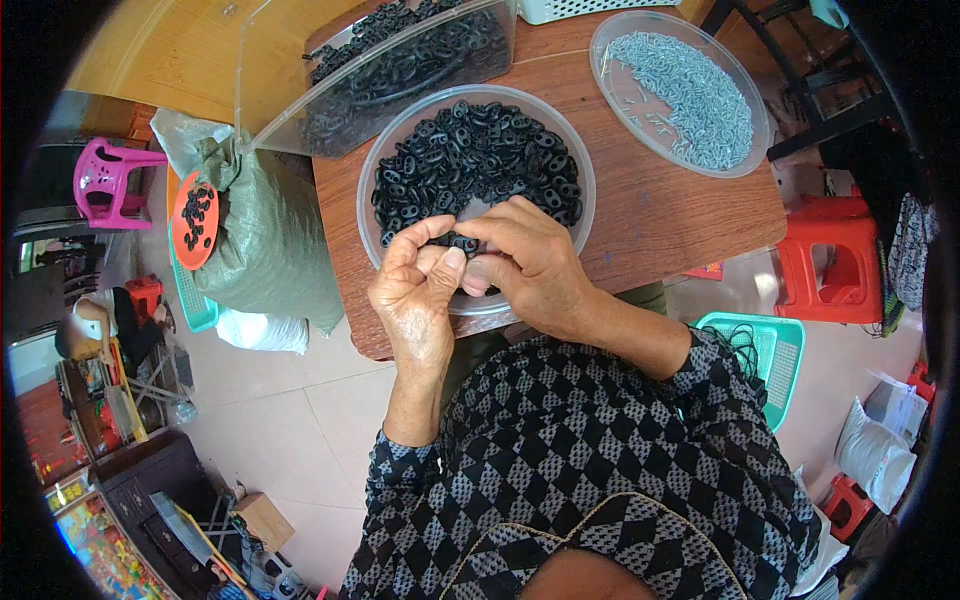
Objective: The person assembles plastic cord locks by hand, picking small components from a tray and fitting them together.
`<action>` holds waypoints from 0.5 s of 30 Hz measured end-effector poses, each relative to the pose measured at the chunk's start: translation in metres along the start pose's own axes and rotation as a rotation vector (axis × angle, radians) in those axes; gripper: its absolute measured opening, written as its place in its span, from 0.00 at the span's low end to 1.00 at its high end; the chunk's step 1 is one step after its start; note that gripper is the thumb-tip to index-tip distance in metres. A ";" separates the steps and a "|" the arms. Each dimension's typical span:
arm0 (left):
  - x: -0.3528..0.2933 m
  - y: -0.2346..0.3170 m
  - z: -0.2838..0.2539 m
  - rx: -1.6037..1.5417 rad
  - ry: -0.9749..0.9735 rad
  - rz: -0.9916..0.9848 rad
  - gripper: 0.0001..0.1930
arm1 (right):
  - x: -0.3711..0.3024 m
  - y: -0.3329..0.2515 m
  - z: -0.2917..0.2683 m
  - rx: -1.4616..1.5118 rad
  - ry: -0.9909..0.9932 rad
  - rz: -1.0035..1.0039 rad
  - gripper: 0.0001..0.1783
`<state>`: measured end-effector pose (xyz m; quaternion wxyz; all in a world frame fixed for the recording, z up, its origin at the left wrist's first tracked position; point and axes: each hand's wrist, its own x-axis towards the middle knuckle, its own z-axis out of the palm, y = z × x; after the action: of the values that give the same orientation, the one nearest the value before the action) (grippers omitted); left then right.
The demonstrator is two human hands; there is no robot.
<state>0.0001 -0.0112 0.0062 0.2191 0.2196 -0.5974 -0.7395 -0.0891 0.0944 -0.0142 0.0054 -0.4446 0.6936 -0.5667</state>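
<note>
A round clear plastic basin (588, 190) on the table holds a heap of small black oval pieces (470, 150) with two holes each. My hands meet over its near edge. With fingers bent, my left hand (415, 285) has its thumb and index finger closed toward the right fingertips. My right hand (530, 262) comes in from the right, its thumb and fingers pinched against the left ones. A black two-holed piece (462, 243) shows in the gap between the hands; I cannot tell whether it is held or lies in the basin. My fingers hide whatever they grip.
Behind the basin stands a clear bin (400, 80) of black pieces. On the wooden table (670, 225), a round tray (610, 95) holds small silvery screws. A stuffed sack (275, 235) and orange plate (190, 248) are left; a red stool (830, 265) and green basket (775, 360) right.
</note>
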 end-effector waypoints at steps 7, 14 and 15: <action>-0.006 -0.005 0.008 0.056 0.087 0.107 0.13 | -0.001 -0.005 0.001 -0.062 0.038 -0.040 0.15; -0.007 -0.014 0.009 0.066 0.133 0.154 0.10 | -0.003 0.000 0.005 -0.091 0.079 -0.107 0.17; -0.007 -0.013 0.009 0.031 0.127 0.152 0.10 | -0.003 0.000 0.005 -0.104 0.075 -0.121 0.17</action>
<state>-0.0007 0.0029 -0.0047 0.3085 0.2233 -0.6085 -0.6962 -0.0847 0.0925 -0.0170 -0.0778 -0.4639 0.6938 -0.5453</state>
